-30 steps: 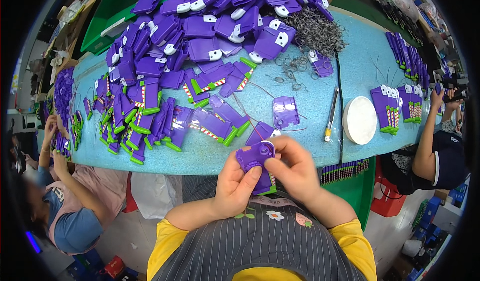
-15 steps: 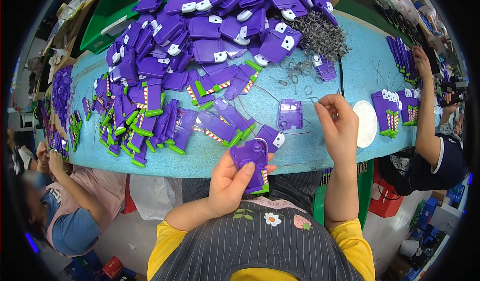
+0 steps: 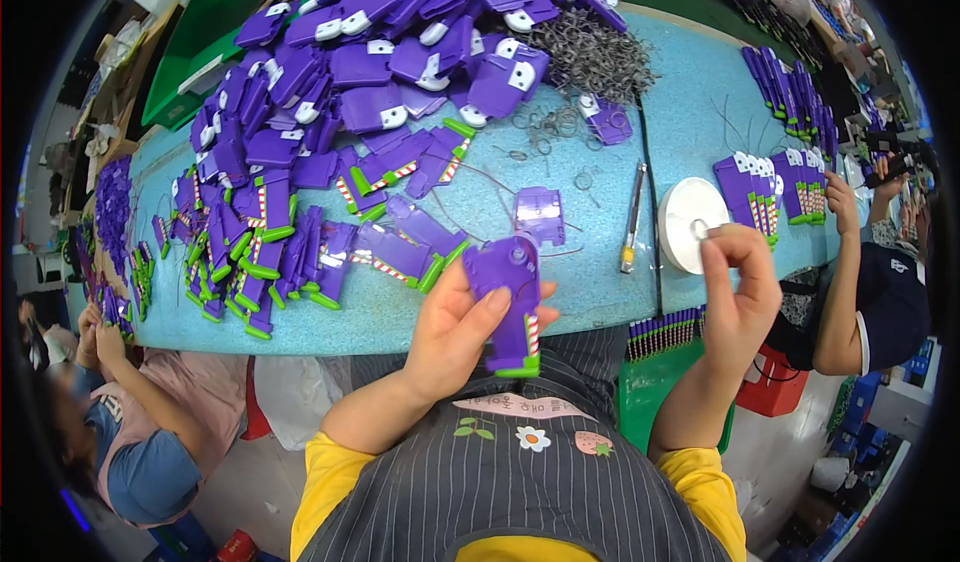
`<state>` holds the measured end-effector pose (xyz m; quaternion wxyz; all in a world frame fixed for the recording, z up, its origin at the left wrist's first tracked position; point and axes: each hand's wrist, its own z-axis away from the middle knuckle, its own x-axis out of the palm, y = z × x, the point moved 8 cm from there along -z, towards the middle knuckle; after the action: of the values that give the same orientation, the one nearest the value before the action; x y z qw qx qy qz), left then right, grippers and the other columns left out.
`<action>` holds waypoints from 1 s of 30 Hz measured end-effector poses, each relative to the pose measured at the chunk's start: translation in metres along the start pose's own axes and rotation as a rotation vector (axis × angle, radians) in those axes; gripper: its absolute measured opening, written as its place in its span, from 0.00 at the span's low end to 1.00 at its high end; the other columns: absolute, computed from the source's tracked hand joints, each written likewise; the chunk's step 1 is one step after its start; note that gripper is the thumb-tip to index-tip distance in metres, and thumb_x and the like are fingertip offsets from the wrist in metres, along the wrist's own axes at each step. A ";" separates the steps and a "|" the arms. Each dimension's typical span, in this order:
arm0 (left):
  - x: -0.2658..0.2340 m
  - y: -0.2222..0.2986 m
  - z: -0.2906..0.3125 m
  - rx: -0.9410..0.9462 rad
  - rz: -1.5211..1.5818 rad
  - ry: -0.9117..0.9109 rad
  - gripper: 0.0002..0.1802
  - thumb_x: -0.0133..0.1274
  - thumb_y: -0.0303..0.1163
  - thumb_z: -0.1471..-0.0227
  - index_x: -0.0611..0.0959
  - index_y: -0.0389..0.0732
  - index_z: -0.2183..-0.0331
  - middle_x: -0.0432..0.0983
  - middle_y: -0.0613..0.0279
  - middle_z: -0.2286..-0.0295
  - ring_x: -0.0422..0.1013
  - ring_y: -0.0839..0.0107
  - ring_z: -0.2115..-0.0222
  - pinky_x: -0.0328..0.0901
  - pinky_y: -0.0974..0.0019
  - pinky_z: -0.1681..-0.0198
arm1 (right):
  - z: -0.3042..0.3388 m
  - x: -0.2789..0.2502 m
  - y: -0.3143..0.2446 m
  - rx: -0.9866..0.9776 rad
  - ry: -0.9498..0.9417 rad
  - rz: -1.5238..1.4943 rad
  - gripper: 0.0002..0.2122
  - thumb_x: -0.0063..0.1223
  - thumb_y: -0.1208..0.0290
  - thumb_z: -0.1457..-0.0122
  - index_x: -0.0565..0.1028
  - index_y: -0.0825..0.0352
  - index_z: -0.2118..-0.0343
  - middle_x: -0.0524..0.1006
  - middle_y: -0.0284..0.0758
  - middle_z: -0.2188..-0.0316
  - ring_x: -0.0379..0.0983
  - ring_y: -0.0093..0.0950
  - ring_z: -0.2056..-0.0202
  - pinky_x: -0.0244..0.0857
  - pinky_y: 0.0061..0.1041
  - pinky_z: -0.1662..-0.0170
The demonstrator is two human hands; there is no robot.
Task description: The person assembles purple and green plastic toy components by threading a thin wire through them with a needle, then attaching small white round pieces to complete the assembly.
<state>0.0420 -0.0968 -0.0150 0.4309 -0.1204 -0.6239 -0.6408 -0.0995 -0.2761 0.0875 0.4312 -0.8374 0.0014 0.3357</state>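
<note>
My left hand (image 3: 455,327) grips a purple plastic toy wing half (image 3: 508,292) near the table's front edge. The piece has a green end and a red-and-white striped edge. My right hand (image 3: 742,287) is closed in a pinch beside a white round dish (image 3: 685,200). A small wire ring (image 3: 699,228) shows at its fingertips, over the dish. Beyond my left hand, a loose purple shell piece (image 3: 540,214) lies on the blue table.
Purple shells (image 3: 365,67) are heaped at the back, beside a pile of grey wire rings (image 3: 585,54). Green-tipped pieces (image 3: 250,247) lie to the left. A slim knife-like tool (image 3: 633,217) and a black cord (image 3: 652,192) lie near the dish. People work on both sides.
My right hand has moved right and nearer to me, from beside the loose rings to the white dish. The held piece now stands more upright. The whole view has shifted.
</note>
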 end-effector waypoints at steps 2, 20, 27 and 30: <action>0.001 -0.001 0.010 -0.013 0.010 -0.002 0.18 0.42 0.28 0.43 0.63 0.35 0.50 0.70 0.45 0.57 0.72 0.61 0.60 0.68 0.61 0.57 | -0.004 -0.010 0.005 -0.116 0.031 0.355 0.03 0.54 0.81 0.52 0.71 0.72 0.75 0.72 0.38 0.73 0.67 0.30 0.70 0.60 0.24 0.66; 0.020 -0.006 0.022 -0.097 -0.082 -0.084 0.19 0.36 0.19 0.44 0.61 0.32 0.50 0.66 0.54 0.54 0.67 0.68 0.55 0.62 0.63 0.49 | 0.040 0.056 -0.015 0.123 -0.237 -0.602 0.02 0.45 0.79 0.45 0.68 0.70 0.69 0.70 0.41 0.61 0.65 0.26 0.59 0.56 0.24 0.53; 0.019 0.002 0.027 -0.015 -0.109 -0.045 0.19 0.36 0.20 0.44 0.61 0.31 0.50 0.65 0.54 0.54 0.67 0.71 0.55 0.62 0.68 0.51 | 0.066 0.111 -0.023 0.260 -0.488 -0.927 0.03 0.42 0.77 0.40 0.66 0.72 0.66 0.70 0.43 0.59 0.66 0.22 0.60 0.61 0.22 0.55; 0.017 0.000 0.030 -0.010 -0.134 -0.047 0.19 0.37 0.20 0.44 0.62 0.31 0.50 0.66 0.55 0.54 0.67 0.72 0.56 0.63 0.69 0.52 | 0.072 0.114 -0.021 0.353 -0.539 -0.982 0.03 0.44 0.78 0.41 0.65 0.71 0.66 0.70 0.40 0.61 0.66 0.21 0.62 0.61 0.21 0.56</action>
<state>0.0203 -0.0762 0.0025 0.3717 -0.0954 -0.6370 -0.6685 -0.0458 -0.1786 0.0095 0.6542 -0.5407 -0.4405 0.2927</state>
